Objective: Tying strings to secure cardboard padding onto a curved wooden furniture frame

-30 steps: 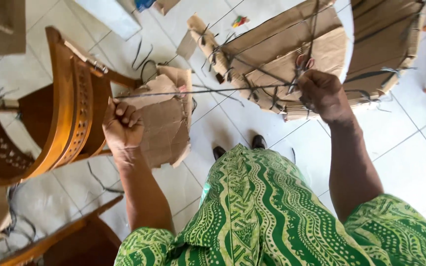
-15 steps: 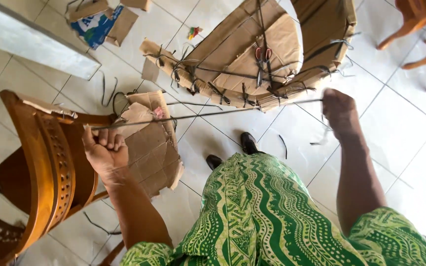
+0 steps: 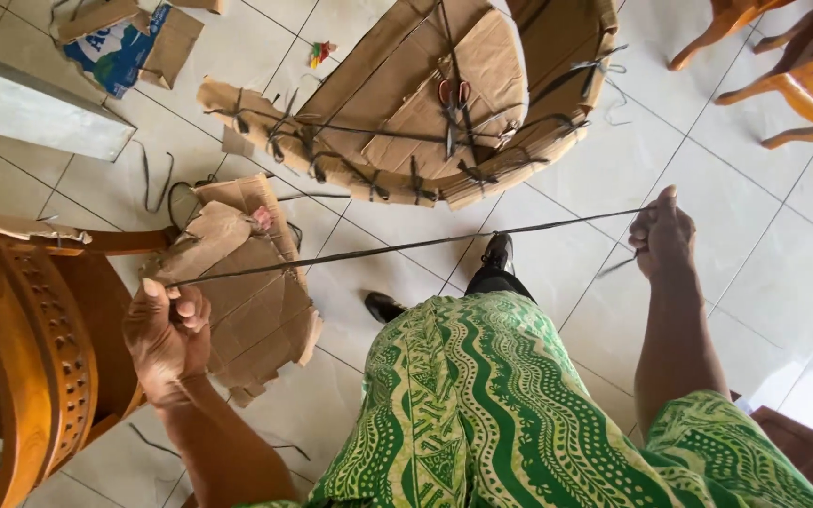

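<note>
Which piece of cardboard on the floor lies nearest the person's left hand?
The flat torn cardboard beside the wooden chair, just past the left hand. The strapped bundle and printed scrap lie farther off.

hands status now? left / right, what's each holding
Left hand: closed, gripping one end of the thin dark strap.
Right hand: closed, gripping the strap's other end; strap is stretched taut between both.

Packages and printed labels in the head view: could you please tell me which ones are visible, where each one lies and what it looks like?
Printed carton: flattened on the floor tiles at the top left, brown cardboard with a blue and white printed face.
Cardboard-wrapped bundle: on the floor at the top centre, large, curved, plain brown, tied with dark straps.
Torn cardboard sheets: on the floor beside the wooden chair, plain brown.
No signs or screens.
</note>
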